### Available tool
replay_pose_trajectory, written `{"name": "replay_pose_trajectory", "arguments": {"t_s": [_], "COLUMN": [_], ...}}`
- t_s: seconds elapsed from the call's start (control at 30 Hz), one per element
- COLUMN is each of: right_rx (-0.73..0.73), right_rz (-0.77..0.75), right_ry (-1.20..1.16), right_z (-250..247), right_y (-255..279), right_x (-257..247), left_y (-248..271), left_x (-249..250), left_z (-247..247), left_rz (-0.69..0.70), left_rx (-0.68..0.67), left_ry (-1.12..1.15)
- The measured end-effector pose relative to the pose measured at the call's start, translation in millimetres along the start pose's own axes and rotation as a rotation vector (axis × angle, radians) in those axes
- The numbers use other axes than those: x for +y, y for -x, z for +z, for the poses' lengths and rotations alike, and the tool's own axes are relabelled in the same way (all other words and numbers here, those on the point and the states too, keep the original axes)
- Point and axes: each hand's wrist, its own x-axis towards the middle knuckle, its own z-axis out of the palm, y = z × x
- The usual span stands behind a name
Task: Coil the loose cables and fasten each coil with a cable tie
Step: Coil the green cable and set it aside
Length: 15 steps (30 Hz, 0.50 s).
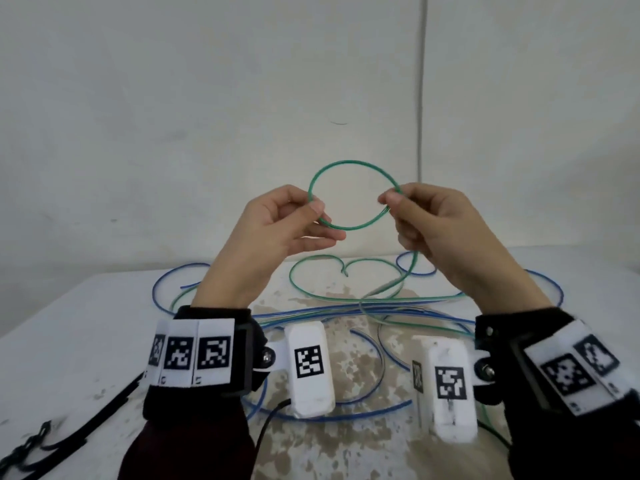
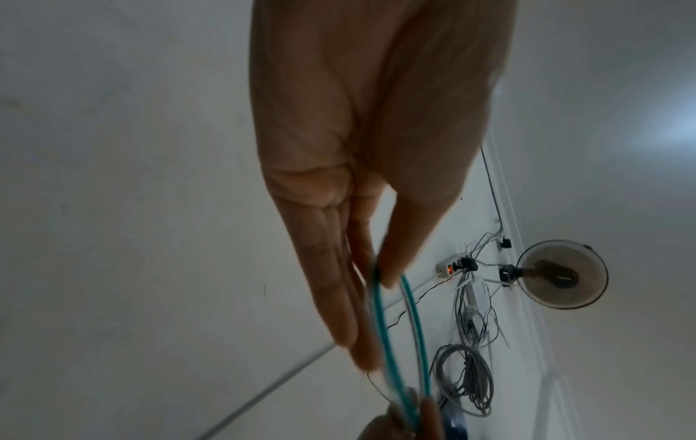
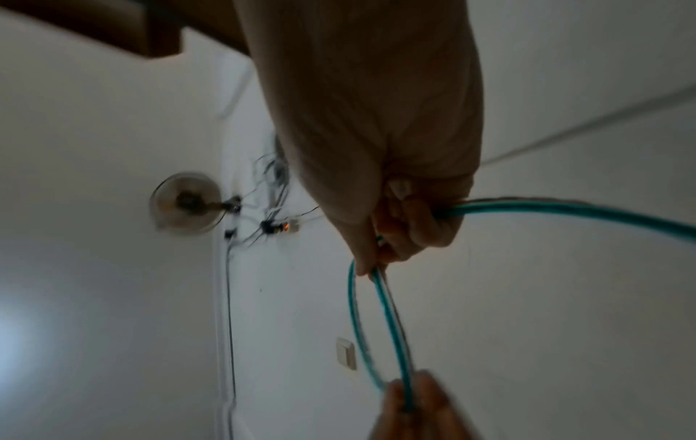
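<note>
Up above the counter (image 1: pixel 79 306), the left hand (image 1: pixel 277 230) and right hand (image 1: pixel 433 226) pinch opposite sides of a green cable (image 1: pixel 353 168) loop; its loose tail trails onto blue cables (image 1: pixel 311 313) below.

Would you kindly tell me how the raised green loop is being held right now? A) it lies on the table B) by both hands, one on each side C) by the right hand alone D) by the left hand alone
B: the left hand pinches the green loop on one side and the right hand on the other, above the table.
</note>
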Motion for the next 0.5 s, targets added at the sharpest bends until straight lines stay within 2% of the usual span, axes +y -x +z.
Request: {"name": "replay_pose_trajectory", "arguments": {"t_s": [0.1,0.2,0.37,0.5], "right_rx": [-0.006,-0.101,-0.108,-0.143], "right_rz": [0.094,0.149,0.203,0.204], "right_ry": [-0.289,-0.28,-0.223,-0.176], "right_z": [-0.8,-1.2,6.0,2.6], "right_y": [-0.7,0.8,2.9,5.7], "right_x": [-0.1,-2.7,-4.5,-8.3], "left_y": [1.5,1.8,2.2,3.5], "left_x": [-2.0,-5.7,-16.6,-18.5], "left_z": [9.7,24.5,48.5,52.7], "left_rz": [-0.073,-0.078,-0.029,0.065], "left_rx": [-0.148,-0.209,-0.03,-0.006], "left_ry": [-0.006,-0.071,-0.059,-0.066]}}
